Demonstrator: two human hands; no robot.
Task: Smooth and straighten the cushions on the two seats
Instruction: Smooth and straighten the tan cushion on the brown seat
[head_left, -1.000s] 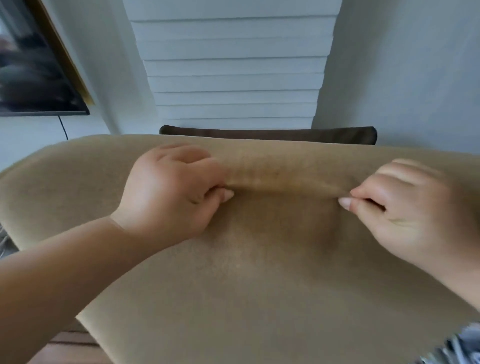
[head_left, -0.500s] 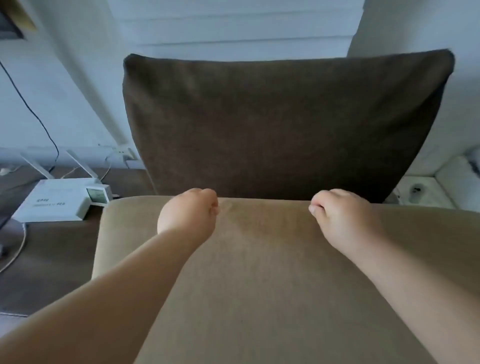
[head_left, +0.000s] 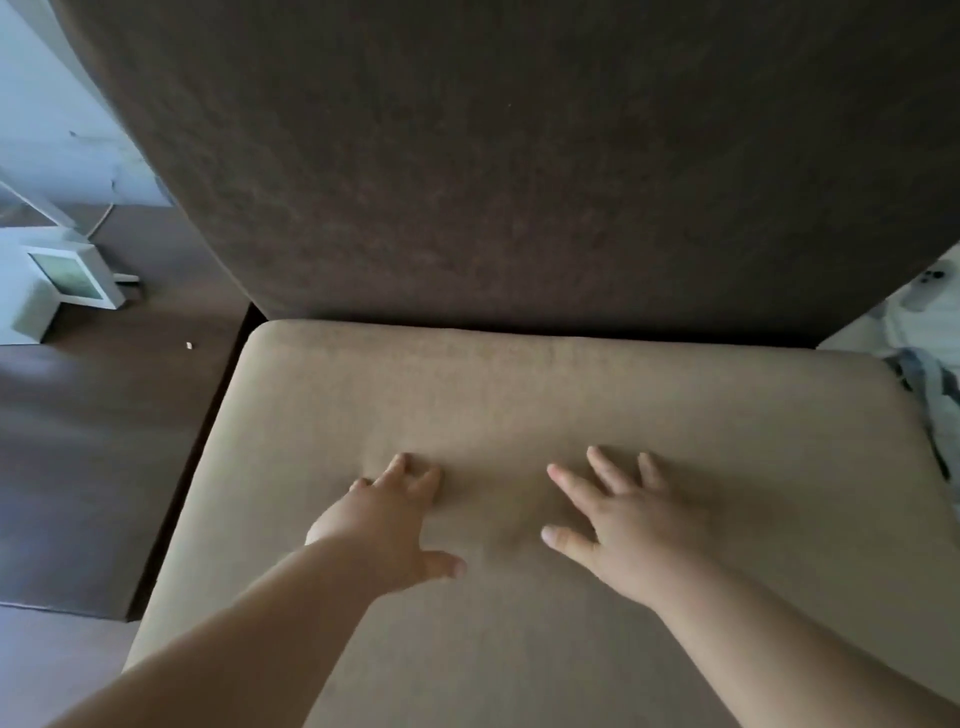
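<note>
The tan seat cushion (head_left: 519, 395) lies flat on the seat, filling the near and middle of the view. Its far edge sits against the upright dark brown back cushion (head_left: 519, 182). Both hands are open and rest palm down on the tan cushion near its middle. The left hand (head_left: 387, 519) and the right hand (head_left: 628, 525) lie side by side with a small gap between them, fingers spread and pointing to the far side. To the left stands a dark bench (head_left: 104, 441) carrying a small white display unit (head_left: 67, 280). A striped cloth (head_left: 935, 395) lies at the right edge.
</note>
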